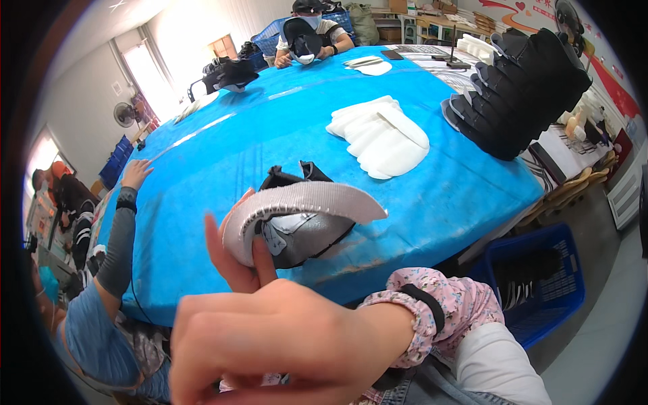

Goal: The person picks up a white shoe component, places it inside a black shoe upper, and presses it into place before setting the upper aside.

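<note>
A black shoe upper [304, 196] with a light grey woven bottom piece stitched along its rim is tilted above the near edge of the table. My left hand [237, 270] grips it at its left end, the thumb inside the opening and the fingers outside. Large and close, my right hand [270, 337] is in front and below, apart from the upper. Its fingers are curled closed, and whatever they may hold is hidden. Beyond the upper lies a fanned pile of white insole-shaped pieces [385, 138].
A blue sheet [270, 128] covers the table. Stacked black shoe uppers [520, 94] stand at its right edge. A blue plastic basket [574, 270] sits on the floor at right. One person [337, 40] works across the table; another's arm [121, 229] reaches over it from the left.
</note>
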Action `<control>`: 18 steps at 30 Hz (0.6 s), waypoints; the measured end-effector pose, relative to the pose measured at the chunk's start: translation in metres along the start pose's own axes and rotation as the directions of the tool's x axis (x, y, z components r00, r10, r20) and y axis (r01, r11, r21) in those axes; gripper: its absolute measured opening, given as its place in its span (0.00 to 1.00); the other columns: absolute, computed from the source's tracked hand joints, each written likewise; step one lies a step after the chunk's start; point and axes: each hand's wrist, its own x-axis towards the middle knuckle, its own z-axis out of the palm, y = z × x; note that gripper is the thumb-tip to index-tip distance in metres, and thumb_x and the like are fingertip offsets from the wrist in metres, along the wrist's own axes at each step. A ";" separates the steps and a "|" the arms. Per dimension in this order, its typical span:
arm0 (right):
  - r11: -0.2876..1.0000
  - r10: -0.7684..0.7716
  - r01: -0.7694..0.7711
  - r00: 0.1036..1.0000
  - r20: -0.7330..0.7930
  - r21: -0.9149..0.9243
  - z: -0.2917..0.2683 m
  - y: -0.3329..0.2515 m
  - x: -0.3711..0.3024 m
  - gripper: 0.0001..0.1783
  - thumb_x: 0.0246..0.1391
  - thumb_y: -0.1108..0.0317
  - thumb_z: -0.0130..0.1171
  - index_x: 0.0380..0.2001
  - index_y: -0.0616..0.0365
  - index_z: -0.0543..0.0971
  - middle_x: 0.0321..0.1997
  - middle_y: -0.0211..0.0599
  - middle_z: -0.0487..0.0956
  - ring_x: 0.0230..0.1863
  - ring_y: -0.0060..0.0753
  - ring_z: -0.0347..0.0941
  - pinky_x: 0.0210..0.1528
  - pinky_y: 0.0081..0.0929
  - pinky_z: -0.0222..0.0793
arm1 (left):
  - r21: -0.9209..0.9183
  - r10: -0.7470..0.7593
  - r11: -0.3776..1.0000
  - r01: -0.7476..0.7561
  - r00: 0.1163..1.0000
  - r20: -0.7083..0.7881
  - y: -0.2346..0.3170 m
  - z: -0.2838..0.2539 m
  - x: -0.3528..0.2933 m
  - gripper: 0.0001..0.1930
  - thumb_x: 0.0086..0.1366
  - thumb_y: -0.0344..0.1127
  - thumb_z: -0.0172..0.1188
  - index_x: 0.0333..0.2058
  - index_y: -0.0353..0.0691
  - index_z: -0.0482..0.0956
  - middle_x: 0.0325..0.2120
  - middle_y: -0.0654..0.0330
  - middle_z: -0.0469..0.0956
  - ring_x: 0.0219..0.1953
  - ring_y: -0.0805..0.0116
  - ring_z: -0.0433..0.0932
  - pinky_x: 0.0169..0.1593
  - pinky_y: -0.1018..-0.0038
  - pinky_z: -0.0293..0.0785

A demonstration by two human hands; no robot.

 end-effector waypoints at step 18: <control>-0.363 -0.064 -0.510 0.849 -0.525 -0.780 -0.352 0.026 -0.083 0.22 0.46 0.58 0.56 0.42 0.60 0.71 0.45 0.47 0.70 0.49 0.46 0.64 0.49 0.40 0.61 | -0.051 -0.421 0.893 0.447 0.871 0.254 -0.046 -0.015 0.019 0.11 0.62 0.28 0.51 0.43 0.32 0.69 0.37 0.61 0.71 0.39 0.75 0.68 0.42 0.77 0.65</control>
